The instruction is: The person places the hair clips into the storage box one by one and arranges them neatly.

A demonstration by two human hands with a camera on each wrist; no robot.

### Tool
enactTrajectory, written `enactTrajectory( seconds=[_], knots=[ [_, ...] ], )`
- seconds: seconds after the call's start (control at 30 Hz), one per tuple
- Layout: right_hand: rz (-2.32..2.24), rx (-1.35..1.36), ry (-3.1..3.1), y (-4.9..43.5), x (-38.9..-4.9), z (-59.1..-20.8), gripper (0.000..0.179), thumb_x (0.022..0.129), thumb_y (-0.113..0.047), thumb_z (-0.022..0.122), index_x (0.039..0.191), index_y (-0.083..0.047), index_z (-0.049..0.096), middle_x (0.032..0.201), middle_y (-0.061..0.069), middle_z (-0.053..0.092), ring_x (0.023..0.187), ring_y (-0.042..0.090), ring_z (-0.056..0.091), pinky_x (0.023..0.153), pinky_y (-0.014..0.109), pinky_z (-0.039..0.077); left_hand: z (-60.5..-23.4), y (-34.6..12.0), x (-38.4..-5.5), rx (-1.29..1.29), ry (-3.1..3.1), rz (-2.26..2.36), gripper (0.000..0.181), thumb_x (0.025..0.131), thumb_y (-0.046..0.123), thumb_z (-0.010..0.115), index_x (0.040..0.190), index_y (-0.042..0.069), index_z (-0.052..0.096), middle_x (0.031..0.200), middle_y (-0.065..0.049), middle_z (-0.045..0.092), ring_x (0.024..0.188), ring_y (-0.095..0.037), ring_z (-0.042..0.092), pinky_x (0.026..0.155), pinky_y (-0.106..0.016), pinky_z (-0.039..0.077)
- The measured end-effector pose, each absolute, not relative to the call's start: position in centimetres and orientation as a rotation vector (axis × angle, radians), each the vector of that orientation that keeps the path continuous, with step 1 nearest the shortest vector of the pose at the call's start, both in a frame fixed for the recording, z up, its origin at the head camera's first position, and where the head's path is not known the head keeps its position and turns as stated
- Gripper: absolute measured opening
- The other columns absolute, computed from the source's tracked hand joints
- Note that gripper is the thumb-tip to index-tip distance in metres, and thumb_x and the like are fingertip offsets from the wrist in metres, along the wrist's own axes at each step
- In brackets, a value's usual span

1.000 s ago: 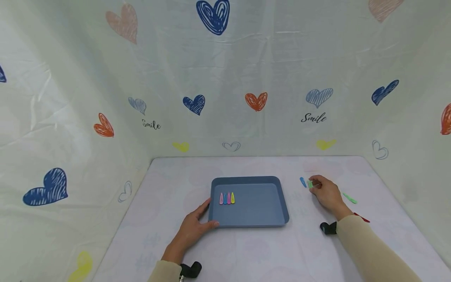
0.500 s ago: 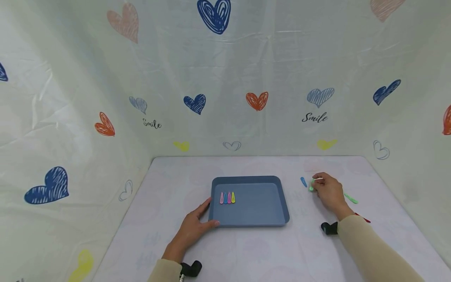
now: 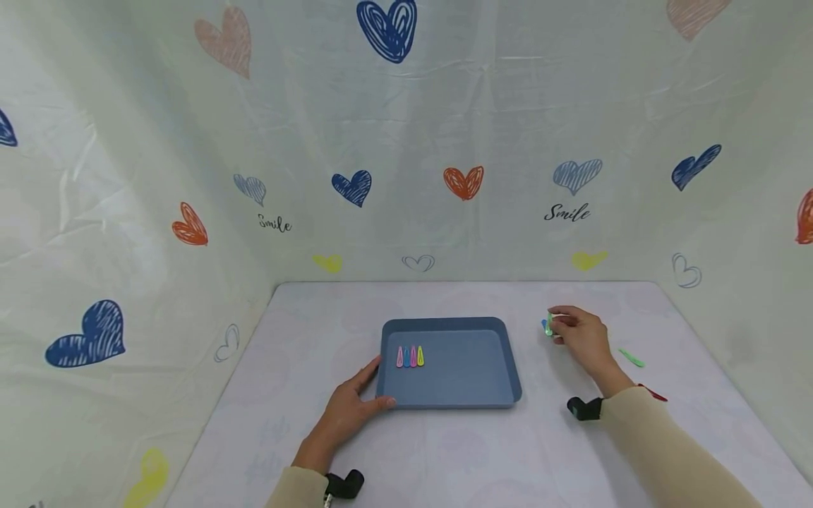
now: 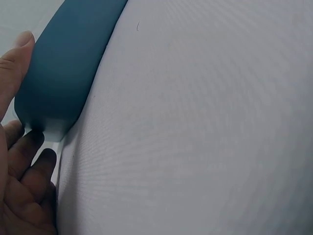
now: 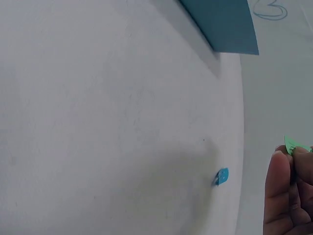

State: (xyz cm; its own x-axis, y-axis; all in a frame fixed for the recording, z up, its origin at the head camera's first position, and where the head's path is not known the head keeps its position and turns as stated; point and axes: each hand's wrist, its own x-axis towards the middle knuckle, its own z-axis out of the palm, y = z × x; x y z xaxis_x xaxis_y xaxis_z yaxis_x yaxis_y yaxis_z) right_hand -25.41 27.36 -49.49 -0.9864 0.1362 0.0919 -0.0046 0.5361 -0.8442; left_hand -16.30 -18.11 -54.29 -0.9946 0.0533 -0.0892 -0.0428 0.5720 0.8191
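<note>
My right hand [image 3: 581, 342] pinches a green snap hair clip [image 3: 549, 326] between thumb and fingers, raised above the table right of the tray. The right wrist view has the green clip [image 5: 291, 145] at the fingertips and a blue hair clip [image 5: 223, 176] on the table. From the head, that blue clip [image 3: 543, 324] is partly covered by the held one. My left hand [image 3: 349, 406] holds the near left corner of a blue-grey tray [image 3: 470, 374], thumb at its front rim, fingers along its side. Pink, blue, magenta and yellow clips [image 3: 420, 357] stand in a row inside, toward the left.
Another green clip [image 3: 631, 358] lies on the white-covered table [image 3: 470, 458] beyond my right wrist. A red clip [image 3: 654, 393] shows partly from behind the right sleeve. A heart-printed curtain [image 3: 406, 226] hangs along the table's back and sides.
My right hand has lifted the green clip and moved slightly left, over the blue clip on the table. The left hand and the tray have stayed in place.
</note>
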Motion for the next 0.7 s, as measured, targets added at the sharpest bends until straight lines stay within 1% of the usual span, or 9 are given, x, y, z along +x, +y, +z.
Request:
enactTrajectory(
  seconds=[0.07, 0.17, 0.27, 0.37, 0.47, 0.63, 0.7],
  knots=[
    [1.458, -0.107, -2.597, 26.9, -25.4, -49.3, 0.031, 0.102, 0.0, 0.065, 0.133, 0.005, 0.068, 0.113, 0.028, 0.072, 0.08, 0.013, 0.073, 0.067, 0.02, 0.063, -54.3, -18.1, -16.3, 0.009, 2.69, 1.408, 0.095, 0.082, 0.052, 0.089, 0.162, 0.028, 0.044, 0.167, -0.007, 0.044, 0.156, -0.038, 0.037, 0.125, -0.061, 0.034],
    [1.489, -0.084, -2.558, 26.2, -25.3, -49.0, 0.03, 0.101, 0.001, 0.066, 0.131, 0.005, 0.069, 0.112, 0.027, 0.072, 0.079, 0.01, 0.071, 0.065, 0.02, 0.063, -54.3, -18.1, -16.3, 0.012, 2.686, 1.414, 0.095, 0.082, 0.052, 0.089, 0.162, 0.028, 0.044, 0.167, -0.007, 0.043, 0.156, -0.038, 0.036, 0.125, -0.061, 0.034],
    [1.498, -0.06, -2.54, 25.4, -25.2, -48.6, 0.029, 0.101, 0.001, 0.066, 0.129, 0.005, 0.07, 0.113, 0.025, 0.071, 0.079, 0.003, 0.066, 0.065, 0.02, 0.063, -54.3, -18.2, -16.3, 0.014, 2.685, 1.413, 0.095, 0.082, 0.052, 0.089, 0.163, 0.029, 0.044, 0.167, -0.007, 0.043, 0.156, -0.038, 0.036, 0.125, -0.061, 0.034],
    [1.5, -0.032, -2.525, 24.6, -25.1, -48.2, 0.027, 0.101, 0.001, 0.066, 0.128, 0.004, 0.071, 0.114, 0.025, 0.07, 0.08, 0.002, 0.064, 0.065, 0.02, 0.062, -54.4, -18.2, -16.4, 0.018, 2.689, 1.41, 0.095, 0.082, 0.052, 0.089, 0.163, 0.03, 0.044, 0.167, -0.006, 0.043, 0.157, -0.038, 0.036, 0.125, -0.061, 0.034],
    [1.511, -0.01, -2.501, 23.7, -25.0, -47.7, 0.027, 0.101, 0.0, 0.067, 0.127, 0.003, 0.071, 0.114, 0.025, 0.07, 0.081, 0.007, 0.067, 0.064, 0.02, 0.062, -54.4, -18.2, -16.4, 0.015, 2.692, 1.403, 0.095, 0.082, 0.052, 0.089, 0.163, 0.029, 0.044, 0.167, -0.007, 0.043, 0.156, -0.038, 0.036, 0.125, -0.061, 0.034],
    [1.532, 0.009, -2.477, 22.1, -25.1, -47.1, 0.026, 0.101, -0.001, 0.067, 0.126, 0.002, 0.072, 0.11, 0.023, 0.07, 0.084, 0.023, 0.072, 0.064, 0.02, 0.062, -54.3, -18.1, -16.3, 0.002, 2.694, 1.388, 0.096, 0.082, 0.053, 0.088, 0.163, 0.03, 0.044, 0.167, -0.007, 0.043, 0.157, -0.038, 0.036, 0.125, -0.061, 0.034],
    [1.546, 0.019, -2.467, 21.4, -25.1, -46.8, 0.025, 0.101, -0.001, 0.067, 0.126, 0.001, 0.072, 0.11, 0.022, 0.07, 0.086, 0.027, 0.072, 0.064, 0.02, 0.062, -54.2, -18.0, -16.3, -0.003, 2.693, 1.385, 0.096, 0.082, 0.054, 0.088, 0.163, 0.03, 0.043, 0.167, -0.007, 0.043, 0.157, -0.038, 0.035, 0.125, -0.062, 0.034]
  ],
)
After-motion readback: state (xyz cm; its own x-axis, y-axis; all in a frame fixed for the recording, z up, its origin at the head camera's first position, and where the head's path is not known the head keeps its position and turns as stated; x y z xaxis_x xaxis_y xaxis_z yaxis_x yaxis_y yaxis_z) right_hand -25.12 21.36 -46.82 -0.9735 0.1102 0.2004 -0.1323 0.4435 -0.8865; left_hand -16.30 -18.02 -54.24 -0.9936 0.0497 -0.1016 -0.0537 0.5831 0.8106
